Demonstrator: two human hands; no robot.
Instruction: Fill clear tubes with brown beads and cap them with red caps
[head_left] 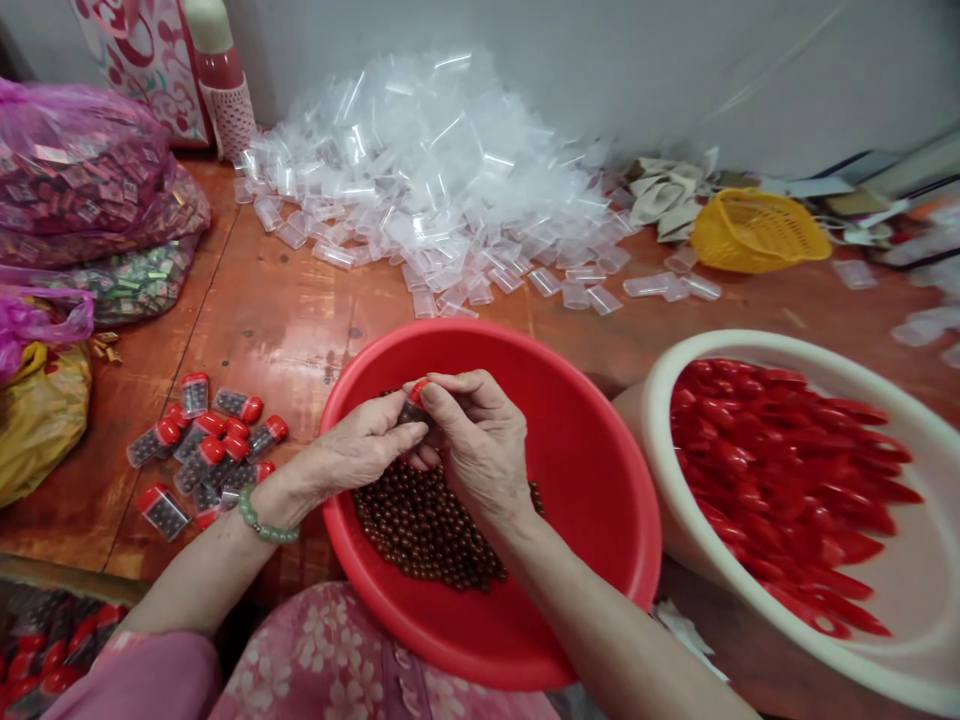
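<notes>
Over a red plastic basin (600,440), my left hand (360,440) grips a small clear plastic tube (412,408) of dark contents, partly hidden by my fingers. My right hand (486,445) is closed at the tube's top, thumb and fingers pinching its red cap (421,387). Whether the cap sits fully down, I cannot tell. Below both hands, a heap of brown round beads (435,535) lies in the basin. Beside my left forearm, several red-capped tubes of dark beads (201,455) lie loosely on the table.
A cream tub (656,400) of red plastic pieces (787,480) stands at right. Clear empty tubes (450,190) are piled against the wall, near a yellow basket (757,230). Filled plastic bags (82,180) and a bottle (221,80) stand at left. More capped tubes (56,650) lie lower left.
</notes>
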